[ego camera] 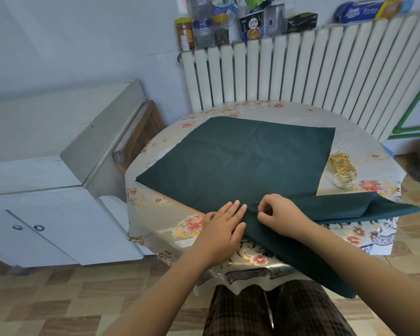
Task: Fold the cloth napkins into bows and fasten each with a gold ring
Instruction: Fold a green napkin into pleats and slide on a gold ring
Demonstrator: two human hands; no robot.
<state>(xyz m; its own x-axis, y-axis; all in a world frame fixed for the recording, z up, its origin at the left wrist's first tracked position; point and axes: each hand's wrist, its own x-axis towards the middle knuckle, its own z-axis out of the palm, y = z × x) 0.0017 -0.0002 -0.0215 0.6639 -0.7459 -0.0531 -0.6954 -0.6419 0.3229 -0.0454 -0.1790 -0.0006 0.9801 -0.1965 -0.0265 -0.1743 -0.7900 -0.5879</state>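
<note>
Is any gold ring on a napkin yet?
No: the gold rings lie in a loose pile on the tablecloth, beside the flat napkin and apart from both hands.

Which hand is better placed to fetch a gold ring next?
Right. The gold rings lie on the table's right side, nearer the right hand, though it pinches the green napkin. The left hand lies flat farther away.

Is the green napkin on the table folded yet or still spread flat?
Mostly spread. The green napkin lies flat, only its near corner lifted where the right hand pinches it.
</note>
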